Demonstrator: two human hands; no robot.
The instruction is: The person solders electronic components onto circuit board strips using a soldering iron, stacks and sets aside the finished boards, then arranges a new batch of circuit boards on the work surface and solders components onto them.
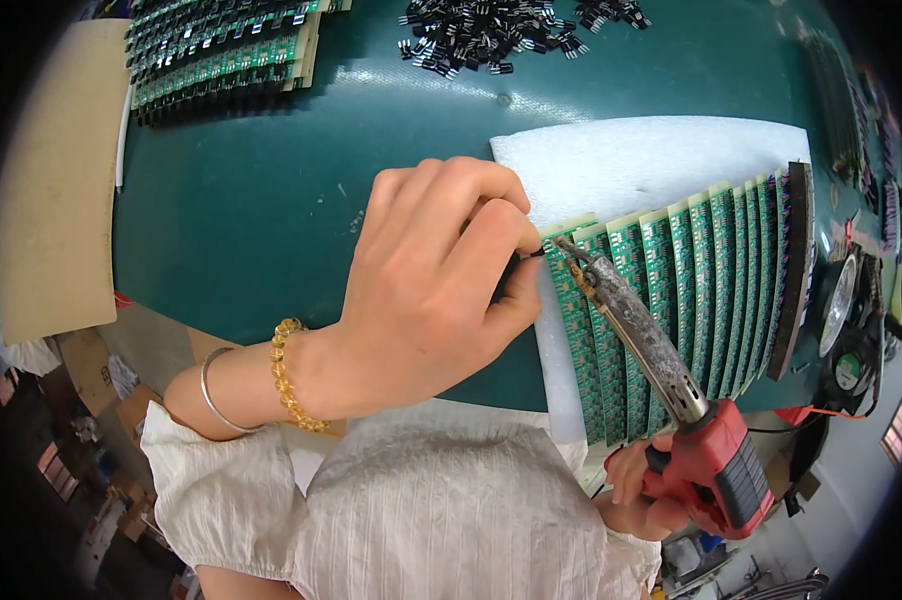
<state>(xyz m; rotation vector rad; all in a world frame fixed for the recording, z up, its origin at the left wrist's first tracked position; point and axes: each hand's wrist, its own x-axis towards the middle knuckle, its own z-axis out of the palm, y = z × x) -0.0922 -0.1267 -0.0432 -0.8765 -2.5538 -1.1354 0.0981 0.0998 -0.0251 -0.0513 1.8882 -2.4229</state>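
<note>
My left hand (436,275) is closed in a pinch at the upper left corner of the row of circuit boards. A bit of a small black component (538,253) shows at its fingertips; the rest of it is hidden behind the fingers. My right hand (636,495) grips the red and black handle of a soldering gun (661,375). The gun's dark tip points up and left, close to the left fingertips, over the leftmost boards. Long green circuit boards (661,270) lie side by side, overlapping, on a white foam sheet (651,155).
A heap of black components with metal legs (486,35) lies at the far middle of the green table (221,220). More circuit boards (221,70) are stacked at the far left, near a cardboard sheet (56,190). A dark bar (793,270) borders the boards; a small fan (851,370) stands at right.
</note>
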